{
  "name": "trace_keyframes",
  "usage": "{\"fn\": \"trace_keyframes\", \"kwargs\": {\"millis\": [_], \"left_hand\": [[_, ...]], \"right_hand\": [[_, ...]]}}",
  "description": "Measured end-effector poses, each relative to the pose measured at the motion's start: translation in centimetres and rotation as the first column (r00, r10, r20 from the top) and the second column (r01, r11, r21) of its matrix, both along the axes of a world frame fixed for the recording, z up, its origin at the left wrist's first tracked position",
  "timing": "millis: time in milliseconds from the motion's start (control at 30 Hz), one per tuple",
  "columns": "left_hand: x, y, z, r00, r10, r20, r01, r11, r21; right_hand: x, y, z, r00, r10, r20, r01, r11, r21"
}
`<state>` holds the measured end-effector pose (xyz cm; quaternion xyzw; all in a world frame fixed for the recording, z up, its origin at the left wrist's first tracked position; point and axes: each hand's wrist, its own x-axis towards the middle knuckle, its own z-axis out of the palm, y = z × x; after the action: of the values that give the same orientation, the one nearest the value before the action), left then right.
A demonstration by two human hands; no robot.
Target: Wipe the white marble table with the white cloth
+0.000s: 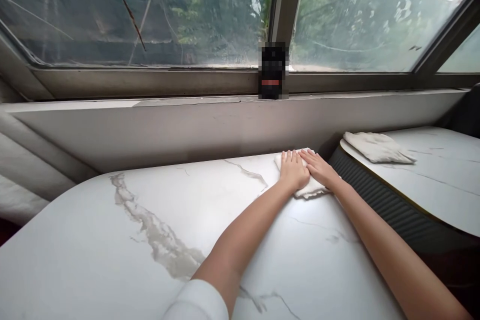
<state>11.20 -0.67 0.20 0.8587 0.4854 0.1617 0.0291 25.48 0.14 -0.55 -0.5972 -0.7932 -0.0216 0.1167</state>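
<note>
My left hand (294,171) lies flat with its fingers stretched out on a white cloth (312,189), near the far right corner of a white marbled table (210,205). Beside it, my right hand (318,167) rests on the same cloth, fingers extended and pointing up and left, its fingertips close to the left hand. Part of the cloth is hidden under both palms; its ragged lower edge shows below them.
A second marbled table (450,165) stands at the right with a folded white cloth (378,147) at its edge. Dark ribbed material (375,192) lies between the tables. Behind runs a ledge (187,130) below windows, where a dark pixelated object (273,71) stands.
</note>
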Motion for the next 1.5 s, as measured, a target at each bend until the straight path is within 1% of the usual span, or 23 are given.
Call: {"fn": "trace_keyframes", "kwargs": {"millis": [100, 200, 300, 367, 433, 500, 567, 633, 733, 800, 867, 933, 1033, 1100, 1167, 1267, 1367, 1500], "left_hand": [[0.4, 1.1, 0.0, 1.000, -0.011, -0.021, 0.010, 1.000, -0.016], [0.5, 1.4, 0.0, 1.000, -0.024, -0.009, 0.024, 1.000, 0.002], [0.5, 0.5, 0.0, 0.999, -0.045, 0.011, 0.044, 0.999, 0.024], [0.7, -1.0, -0.1, 0.998, -0.067, 0.001, 0.067, 0.997, 0.024], [1.1, -3.1, 0.0, 0.995, -0.100, -0.020, 0.101, 0.995, 0.026], [1.5, -6.0, 0.2, 0.990, -0.136, -0.036, 0.137, 0.990, 0.033], [1.5, -9.5, 0.5, 0.984, -0.172, -0.049, 0.173, 0.985, 0.025], [1.1, -13.1, 1.0, 0.975, -0.219, -0.045, 0.220, 0.976, 0.005], [-0.5, -18.0, 1.5, 0.955, -0.296, -0.018, 0.295, 0.955, -0.016], [-2.0, -20.4, 1.7, 0.944, -0.330, -0.001, 0.330, 0.944, -0.014], [-3.5, -22.0, 1.9, 0.940, -0.341, 0.007, 0.341, 0.940, -0.006], [-4.8, -22.6, 1.9, 0.937, -0.350, 0.009, 0.350, 0.937, -0.007], [-6.2, -22.2, 1.9, 0.927, -0.375, 0.023, 0.376, 0.925, -0.056], [-6.9, -21.1, 1.8, 0.930, -0.363, 0.054, 0.367, 0.924, -0.107], [-7.7, -19.3, 1.7, 0.943, -0.323, 0.085, 0.332, 0.933, -0.142], [-8.9, -15.5, 1.3, 0.962, -0.258, 0.094, 0.270, 0.952, -0.144], [-10.0, -10.8, 0.7, 0.981, -0.173, 0.090, 0.181, 0.979, -0.090], [-11.3, -4.7, 0.1, 0.997, -0.054, 0.062, 0.055, 0.998, -0.021]], "right_hand": [[0.4, 0.6, 0.1, 1.000, 0.003, -0.021, -0.003, 1.000, 0.000], [0.6, 0.4, 0.2, 0.999, -0.016, -0.032, 0.015, 1.000, -0.016], [0.8, -0.9, 0.3, 0.999, -0.026, -0.026, 0.025, 1.000, -0.008], [1.4, -2.4, 0.0, 1.000, -0.009, -0.007, 0.010, 1.000, 0.009], [2.4, -4.7, -0.4, 1.000, 0.003, 0.019, -0.004, 1.000, 0.031], [3.5, -7.9, -1.0, 0.999, 0.014, 0.037, -0.016, 0.998, 0.064], [4.3, -11.7, -1.5, 0.999, 0.036, 0.039, -0.040, 0.992, 0.117], [4.4, -15.9, -1.9, 0.997, 0.072, 0.031, -0.076, 0.981, 0.181], [3.0, -21.7, -2.0, 0.994, 0.103, 0.031, -0.107, 0.959, 0.262], [1.4, -24.6, -1.7, 0.994, 0.104, 0.035, -0.110, 0.953, 0.284], [-0.3, -26.4, -1.4, 0.994, 0.102, 0.043, -0.110, 0.952, 0.286], [-1.8, -27.1, -1.2, 0.993, 0.107, 0.053, -0.118, 0.953, 0.280], [-3.3, -26.4, -1.5, 0.994, 0.090, 0.062, -0.104, 0.956, 0.274], [-4.1, -25.0, -1.9, 0.996, 0.058, 0.060, -0.072, 0.960, 0.270], [-5.2, -22.9, -2.2, 0.999, 0.021, 0.048, -0.032, 0.968, 0.247], [-7.1, -18.7, -2.1, 0.999, -0.028, 0.017, 0.025, 0.984, 0.177], [-9.3, -13.4, -1.4, 0.998, -0.063, -0.012, 0.064, 0.994, 0.094], [-11.7, -6.3, -0.5, 0.999, -0.042, -0.011, 0.042, 0.998, 0.043]]}}
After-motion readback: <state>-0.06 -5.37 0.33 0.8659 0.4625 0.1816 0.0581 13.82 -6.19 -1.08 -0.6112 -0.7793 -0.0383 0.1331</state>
